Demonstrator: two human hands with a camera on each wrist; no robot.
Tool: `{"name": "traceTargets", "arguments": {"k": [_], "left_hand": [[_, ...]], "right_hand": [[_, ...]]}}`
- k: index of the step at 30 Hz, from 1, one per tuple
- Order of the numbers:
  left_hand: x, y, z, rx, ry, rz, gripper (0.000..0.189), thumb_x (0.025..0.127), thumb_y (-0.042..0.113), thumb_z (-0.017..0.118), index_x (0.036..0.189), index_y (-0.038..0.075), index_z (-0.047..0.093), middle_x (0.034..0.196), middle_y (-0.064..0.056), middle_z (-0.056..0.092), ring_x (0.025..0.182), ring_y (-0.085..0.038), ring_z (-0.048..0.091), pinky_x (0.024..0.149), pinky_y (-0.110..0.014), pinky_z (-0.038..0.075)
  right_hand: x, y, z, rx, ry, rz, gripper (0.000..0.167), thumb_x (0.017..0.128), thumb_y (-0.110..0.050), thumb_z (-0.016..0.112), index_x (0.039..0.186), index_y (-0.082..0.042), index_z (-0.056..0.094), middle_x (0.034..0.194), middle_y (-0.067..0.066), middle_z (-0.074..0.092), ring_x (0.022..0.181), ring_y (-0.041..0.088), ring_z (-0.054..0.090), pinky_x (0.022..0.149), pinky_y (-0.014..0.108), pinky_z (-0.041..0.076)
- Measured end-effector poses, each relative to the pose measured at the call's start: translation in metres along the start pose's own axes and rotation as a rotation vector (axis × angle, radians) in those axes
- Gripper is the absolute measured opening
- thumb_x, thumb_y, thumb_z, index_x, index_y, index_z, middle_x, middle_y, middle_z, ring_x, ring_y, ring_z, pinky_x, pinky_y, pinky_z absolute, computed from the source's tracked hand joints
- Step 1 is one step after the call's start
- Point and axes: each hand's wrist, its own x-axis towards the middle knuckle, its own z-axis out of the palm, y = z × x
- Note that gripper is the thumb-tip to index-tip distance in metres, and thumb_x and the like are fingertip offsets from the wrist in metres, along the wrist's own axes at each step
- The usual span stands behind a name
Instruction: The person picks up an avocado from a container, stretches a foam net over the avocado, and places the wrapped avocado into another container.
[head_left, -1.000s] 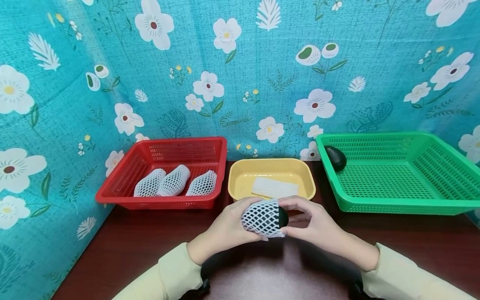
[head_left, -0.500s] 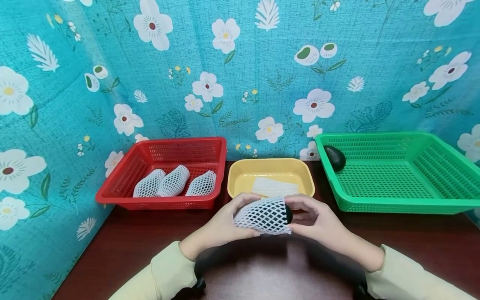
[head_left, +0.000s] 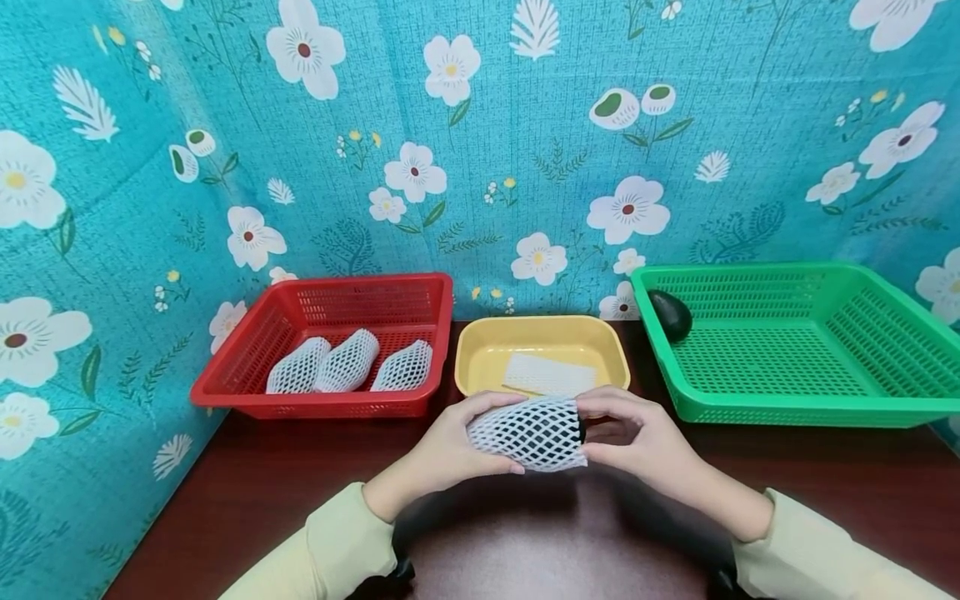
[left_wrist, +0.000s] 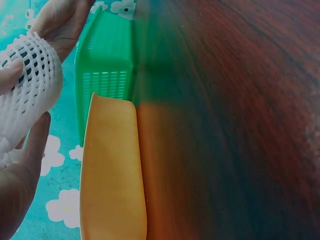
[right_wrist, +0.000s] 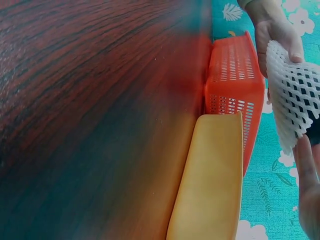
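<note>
A white foam net sleeve (head_left: 528, 435) covers most of a dark avocado (right_wrist: 314, 132), held above the table in front of the yellow tray. My left hand (head_left: 441, 457) grips the sleeved avocado round its left end, thumb in front. At the right end, my right hand (head_left: 654, 432) pinches the sleeve's open edge between thumb and fingers. Only a thin dark strip of the fruit shows past that edge in the head view. From the right wrist, the flared mouth of the net shows with dark skin inside it.
Behind the hands, the yellow tray (head_left: 540, 327) holds flat white foam nets (head_left: 551, 373). The red basket (head_left: 315, 407) at left contains three sleeved fruits (head_left: 348, 360). A bare avocado (head_left: 671, 317) lies in the green basket (head_left: 810, 413) at right. A flowered cloth hangs behind.
The net has been drawn rightward over the avocado, so less dark skin shows at the right end. My right hand has shifted slightly right with the net's edge.
</note>
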Motion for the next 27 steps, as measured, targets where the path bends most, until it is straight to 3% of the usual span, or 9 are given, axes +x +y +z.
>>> {"name": "traceTargets", "arguments": {"k": [7, 13, 20, 27], "left_hand": [[0.0047, 0.0005, 0.0027, 0.029, -0.016, 0.009, 0.077, 0.078, 0.014, 0.090, 0.147, 0.020, 0.055, 0.139, 0.005, 0.058, 0.121, -0.022, 0.054, 0.091, -0.036, 0.056], [0.0049, 0.0029, 0.0035, -0.034, 0.044, -0.022, 0.071, 0.078, 0.009, 0.089, 0.139, 0.022, 0.055, 0.132, -0.006, 0.059, 0.114, -0.027, 0.058, 0.085, -0.040, 0.059], [0.0032, 0.0029, 0.0036, -0.001, 0.058, -0.037, 0.071, 0.079, 0.013, 0.089, 0.142, 0.019, 0.057, 0.133, -0.002, 0.058, 0.119, -0.026, 0.052, 0.088, -0.041, 0.056], [0.0033, 0.0008, 0.0051, 0.035, 0.044, 0.007, 0.074, 0.077, 0.013, 0.090, 0.143, 0.020, 0.058, 0.134, 0.000, 0.060, 0.116, -0.022, 0.055, 0.090, -0.038, 0.055]], "right_hand": [[-0.0005, -0.0018, 0.0033, -0.042, 0.046, 0.040, 0.041, 0.078, 0.016, 0.079, 0.116, 0.007, 0.070, 0.113, 0.001, 0.068, 0.096, 0.013, 0.068, 0.081, 0.028, 0.059], [-0.0014, -0.0026, 0.0020, -0.062, 0.060, 0.069, 0.038, 0.080, 0.017, 0.077, 0.117, 0.010, 0.069, 0.117, -0.002, 0.068, 0.098, 0.012, 0.069, 0.083, 0.027, 0.058], [-0.0043, -0.0019, 0.0038, -0.043, 0.079, 0.110, 0.036, 0.081, 0.014, 0.078, 0.116, 0.009, 0.069, 0.114, 0.000, 0.070, 0.099, 0.012, 0.070, 0.084, 0.027, 0.058], [-0.0059, 0.0002, 0.0090, -0.008, 0.099, 0.112, 0.035, 0.080, 0.017, 0.077, 0.113, 0.010, 0.069, 0.112, -0.003, 0.069, 0.096, 0.011, 0.072, 0.083, 0.026, 0.058]]}}
